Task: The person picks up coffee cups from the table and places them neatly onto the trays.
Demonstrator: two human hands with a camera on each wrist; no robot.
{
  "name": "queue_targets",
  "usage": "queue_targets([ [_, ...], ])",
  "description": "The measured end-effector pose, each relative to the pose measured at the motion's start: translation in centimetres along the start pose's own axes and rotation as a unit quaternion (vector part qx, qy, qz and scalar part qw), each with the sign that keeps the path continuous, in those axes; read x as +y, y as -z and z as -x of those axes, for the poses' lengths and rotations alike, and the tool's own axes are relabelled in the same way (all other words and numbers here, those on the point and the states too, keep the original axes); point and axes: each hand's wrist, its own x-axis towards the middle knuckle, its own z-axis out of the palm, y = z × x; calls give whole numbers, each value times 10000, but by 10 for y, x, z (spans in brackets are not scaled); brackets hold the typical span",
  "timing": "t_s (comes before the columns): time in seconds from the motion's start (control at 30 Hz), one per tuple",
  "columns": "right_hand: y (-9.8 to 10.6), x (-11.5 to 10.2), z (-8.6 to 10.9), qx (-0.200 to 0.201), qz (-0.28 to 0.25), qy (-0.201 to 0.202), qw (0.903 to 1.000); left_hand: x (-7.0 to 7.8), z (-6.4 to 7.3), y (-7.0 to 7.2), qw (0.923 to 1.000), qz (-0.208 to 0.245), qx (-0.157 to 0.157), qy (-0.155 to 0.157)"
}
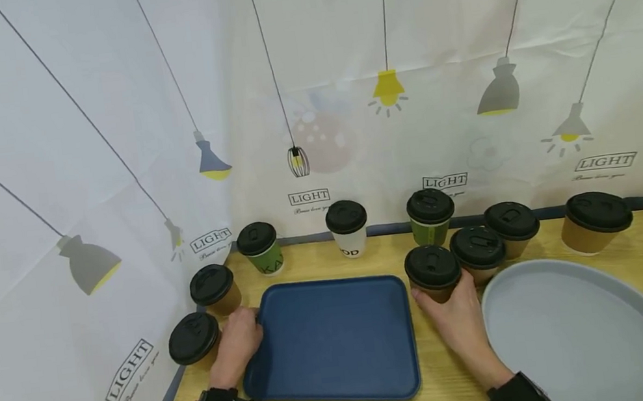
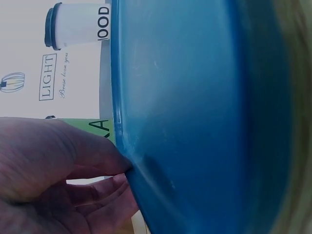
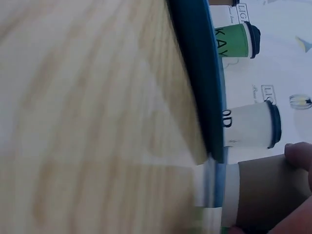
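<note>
My left hand (image 1: 239, 341) pinches the left rim of a rectangular blue tray (image 1: 336, 339); in the left wrist view the thumb (image 2: 105, 153) lies over the rim with fingers beneath. To the right of that tray, my right hand (image 1: 458, 323) grips a brown paper coffee cup (image 1: 434, 273) with a black lid. The right wrist view shows the cup's brown side (image 3: 265, 190) with fingertips around it. Whether its base touches the table is unclear. Two brown cups, one nearer (image 1: 193, 339) and one farther (image 1: 216, 290), stand beside my left hand.
A round grey tray (image 1: 591, 335) lies right of my right hand. Along the back stand a green cup (image 1: 262, 249), a white cup (image 1: 348, 229), another green cup (image 1: 430, 217) and several brown cups (image 1: 594, 222). A white printed curtain (image 1: 340, 41) borders the wooden table (image 1: 310, 264).
</note>
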Motion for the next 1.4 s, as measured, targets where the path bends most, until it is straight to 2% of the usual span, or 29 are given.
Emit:
queue_targets([
  [0.13,2,-9,-1,-112,2,161,9998,1,0,-1,10000,-46,17,-72],
  [0.33,5,-24,-6,-297,41,329,9990,0,-1,-1,9994,111,-323,114],
  [0.5,4,-31,-12,-522,67,375,9979,1,-1,0,9994,154,-294,28],
  [0.67,-5,-28,-18,-880,-26,497,9949,3,-1,1,9985,372,-388,-89],
  [0.8,-12,-23,-21,-1089,-9,575,9924,4,-1,1,9971,517,-550,-29],
  [0.93,-16,-17,-24,-1200,149,595,9909,4,-1,0,9962,572,-655,66],
  [1.13,-17,-15,-26,-1440,314,696,9866,4,-2,0,9948,625,-808,23],
  [1.4,-21,-15,-28,-1635,522,812,9818,3,1,3,9942,657,-841,127],
])
